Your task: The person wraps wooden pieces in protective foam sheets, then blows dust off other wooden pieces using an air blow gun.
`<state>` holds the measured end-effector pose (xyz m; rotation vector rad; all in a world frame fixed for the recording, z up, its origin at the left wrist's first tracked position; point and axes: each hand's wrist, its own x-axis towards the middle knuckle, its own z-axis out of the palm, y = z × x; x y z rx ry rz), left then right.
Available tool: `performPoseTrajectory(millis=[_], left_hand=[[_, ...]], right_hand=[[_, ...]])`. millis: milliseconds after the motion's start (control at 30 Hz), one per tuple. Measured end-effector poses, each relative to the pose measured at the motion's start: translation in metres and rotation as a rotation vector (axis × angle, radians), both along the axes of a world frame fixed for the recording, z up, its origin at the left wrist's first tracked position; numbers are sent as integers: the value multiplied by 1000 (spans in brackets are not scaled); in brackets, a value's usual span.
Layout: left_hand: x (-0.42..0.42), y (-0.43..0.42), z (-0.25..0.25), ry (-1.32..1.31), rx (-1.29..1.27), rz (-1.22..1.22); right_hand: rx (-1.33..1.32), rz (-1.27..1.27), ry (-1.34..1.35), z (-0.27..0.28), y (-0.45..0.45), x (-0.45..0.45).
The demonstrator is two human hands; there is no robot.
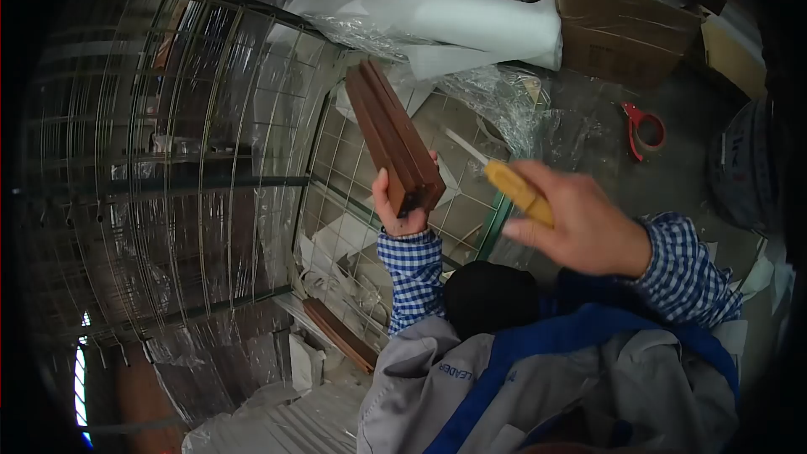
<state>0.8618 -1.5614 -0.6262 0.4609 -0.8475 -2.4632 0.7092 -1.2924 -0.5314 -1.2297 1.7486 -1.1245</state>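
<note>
My left hand (402, 212) is wrapped round the lower end of a long brown grooved profile (388, 130). The profile tilts up and away to the left, its hollow-looking cut end facing me. In my right hand (584, 223) is a yellow-handled tool (519, 192) with a narrow metal blade. Its blade points up and left towards the profile, apart from it. Whether the blade is a knife's or a file's cannot be made out.
A wire mesh cage (210, 160) stands at the left. White foam rolls (454, 21) and clear plastic wrap lie at the back, beside a cardboard box (622, 34). A red tape dispenser (643, 130) lies on the floor at right. Another brown strip (340, 335) lies low left.
</note>
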Motion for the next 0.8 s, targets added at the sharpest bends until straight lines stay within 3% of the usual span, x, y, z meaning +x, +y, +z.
performPoseTrajectory(millis=[33, 67, 133, 200, 333, 400, 467, 633, 767, 800], left_hand=[[8, -2, -7, -42, -152, -64], [15, 6, -6, -36, -155, -83], [23, 27, 1, -16, -243, -116], [19, 57, 19, -48, -434, -175], [15, 83, 19, -177, -491, -304], [4, 81, 15, -234, -615, -389], [-13, 86, 20, -330, -728, -467], [-77, 67, 27, -232, -495, -619], [-90, 73, 19, -144, -511, -485], [-90, 74, 22, -144, -501, -454]], right_hand=[[-30, -183, -66, -1, -2, -17], [-30, -199, -61, -10, -7, -27], [4, -276, -543, -38, -23, -40], [-4, -283, -611, -45, -32, -37], [-128, -278, -779, -41, -44, -35], [-144, -339, -690, -51, -45, -36], [-267, -392, -308, -63, -43, -32], [-79, -350, -215, -64, -36, -27], [-63, -441, -127, -67, -30, -34], [-92, -446, -208, -68, -27, -39]])
